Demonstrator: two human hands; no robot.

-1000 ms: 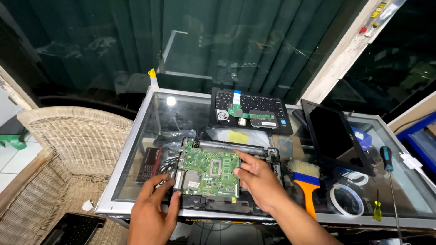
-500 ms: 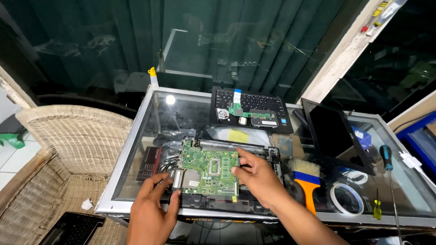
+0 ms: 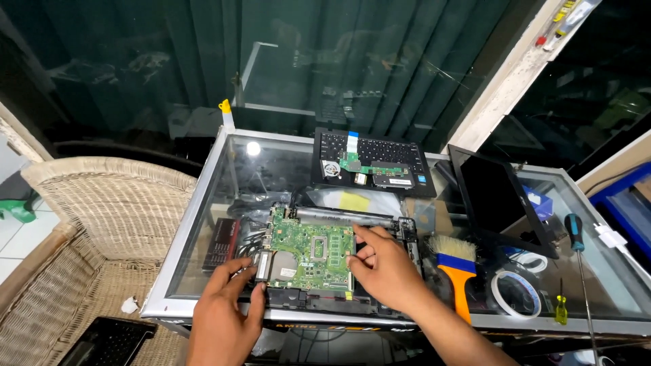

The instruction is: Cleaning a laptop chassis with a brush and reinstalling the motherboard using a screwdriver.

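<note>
Both hands rest spread on the green circuit board (image 3: 308,254): left hand (image 3: 227,305) at its near-left corner, right hand (image 3: 383,268) seemingly pressing its right edge.

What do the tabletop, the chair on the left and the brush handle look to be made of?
Tabletop: clear glass in a pale metal frame, see-through with a lamp glare. Chair: woven wicker or rattan, matte tan weave. Brush handle: glossy orange, probably plastic; pale bristles.
</note>
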